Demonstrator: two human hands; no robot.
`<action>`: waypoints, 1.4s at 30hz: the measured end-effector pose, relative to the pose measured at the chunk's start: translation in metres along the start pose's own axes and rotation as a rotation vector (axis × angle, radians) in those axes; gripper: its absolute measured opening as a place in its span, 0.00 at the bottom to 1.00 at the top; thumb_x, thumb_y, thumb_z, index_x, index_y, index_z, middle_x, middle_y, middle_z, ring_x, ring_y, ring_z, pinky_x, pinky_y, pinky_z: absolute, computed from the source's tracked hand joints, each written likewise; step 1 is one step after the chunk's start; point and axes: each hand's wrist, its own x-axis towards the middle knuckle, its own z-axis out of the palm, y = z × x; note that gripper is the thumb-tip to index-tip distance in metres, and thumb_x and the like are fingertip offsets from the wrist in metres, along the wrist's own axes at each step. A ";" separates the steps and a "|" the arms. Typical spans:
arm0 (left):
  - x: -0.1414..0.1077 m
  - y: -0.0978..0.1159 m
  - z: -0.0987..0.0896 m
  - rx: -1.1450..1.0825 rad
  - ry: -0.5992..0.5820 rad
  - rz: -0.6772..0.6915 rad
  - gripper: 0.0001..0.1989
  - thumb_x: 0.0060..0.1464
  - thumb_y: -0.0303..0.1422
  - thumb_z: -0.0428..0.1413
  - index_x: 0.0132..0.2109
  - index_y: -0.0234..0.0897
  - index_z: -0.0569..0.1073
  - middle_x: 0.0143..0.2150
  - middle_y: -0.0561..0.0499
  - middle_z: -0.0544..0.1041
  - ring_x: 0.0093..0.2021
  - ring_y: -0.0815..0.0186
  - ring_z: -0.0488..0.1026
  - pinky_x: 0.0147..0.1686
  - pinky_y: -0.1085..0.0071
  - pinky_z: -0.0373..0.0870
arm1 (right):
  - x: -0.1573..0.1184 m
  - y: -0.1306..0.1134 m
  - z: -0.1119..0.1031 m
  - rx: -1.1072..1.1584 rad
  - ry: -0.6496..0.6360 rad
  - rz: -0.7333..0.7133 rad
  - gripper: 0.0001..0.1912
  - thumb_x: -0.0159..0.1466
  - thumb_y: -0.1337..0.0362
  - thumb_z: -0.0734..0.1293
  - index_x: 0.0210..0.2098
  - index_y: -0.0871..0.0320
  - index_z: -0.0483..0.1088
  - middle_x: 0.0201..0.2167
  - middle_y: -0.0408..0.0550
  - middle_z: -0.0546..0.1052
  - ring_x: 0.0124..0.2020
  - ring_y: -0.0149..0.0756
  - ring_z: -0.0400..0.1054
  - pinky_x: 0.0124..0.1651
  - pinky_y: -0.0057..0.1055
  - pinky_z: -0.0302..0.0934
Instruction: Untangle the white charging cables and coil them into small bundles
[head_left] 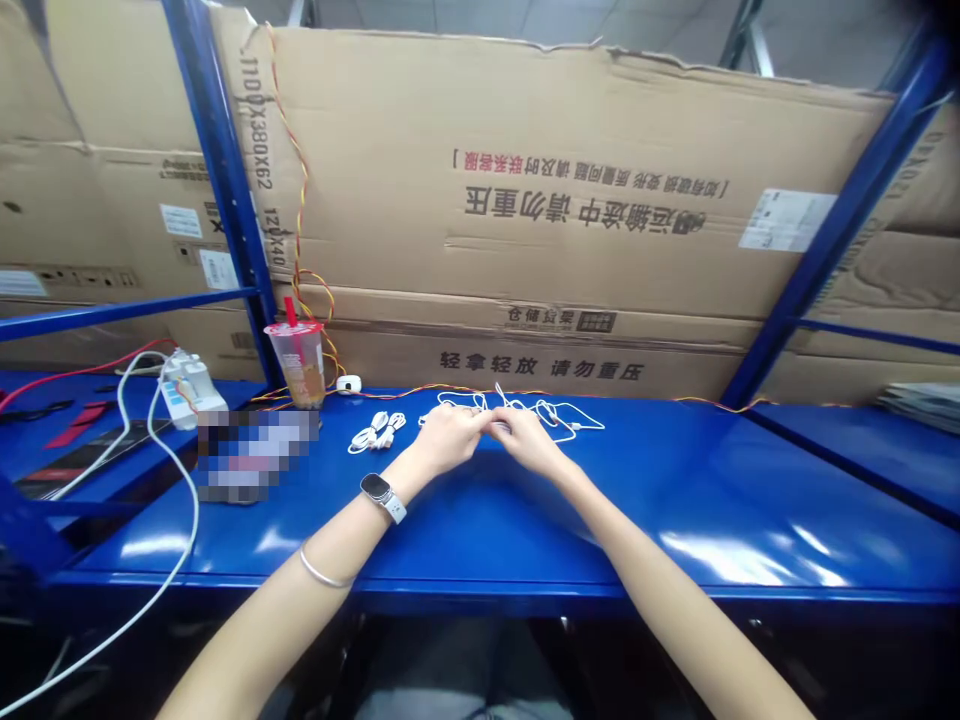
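two hands meet, left hand and right hand, fingers pinched together on a tangled white cable atop the blue steel bench.

A thin white cable was laid in loose, tangled loops on the blue steel workbench, with one section pinched between the left hand and right hand. A second white cable, gathered into a short bundle, was placed nearby, apart from the loops.

Bright light glares off the blue metal bench; edges bow.
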 end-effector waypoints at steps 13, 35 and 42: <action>0.004 0.002 0.003 0.133 -0.084 0.032 0.10 0.56 0.26 0.48 0.45 0.33 0.70 0.33 0.45 0.78 0.34 0.60 0.75 0.40 0.63 0.61 | -0.004 0.000 0.005 -0.277 -0.087 -0.092 0.09 0.70 0.64 0.56 0.41 0.61 0.65 0.40 0.53 0.74 0.41 0.36 0.70 0.42 0.30 0.61; 0.003 0.008 0.000 0.080 0.058 0.107 0.17 0.59 0.24 0.45 0.53 0.36 0.67 0.50 0.44 0.73 0.52 0.59 0.66 0.51 0.60 0.58 | -0.004 0.016 0.013 -0.201 -0.049 -0.142 0.14 0.68 0.65 0.56 0.47 0.66 0.66 0.44 0.63 0.75 0.45 0.47 0.71 0.45 0.37 0.63; 0.004 0.007 -0.001 0.065 0.041 0.116 0.17 0.59 0.24 0.44 0.53 0.35 0.67 0.51 0.44 0.73 0.51 0.59 0.67 0.52 0.60 0.58 | -0.004 0.013 0.012 -0.118 -0.043 -0.059 0.11 0.66 0.65 0.59 0.43 0.64 0.69 0.42 0.60 0.77 0.42 0.44 0.72 0.43 0.35 0.63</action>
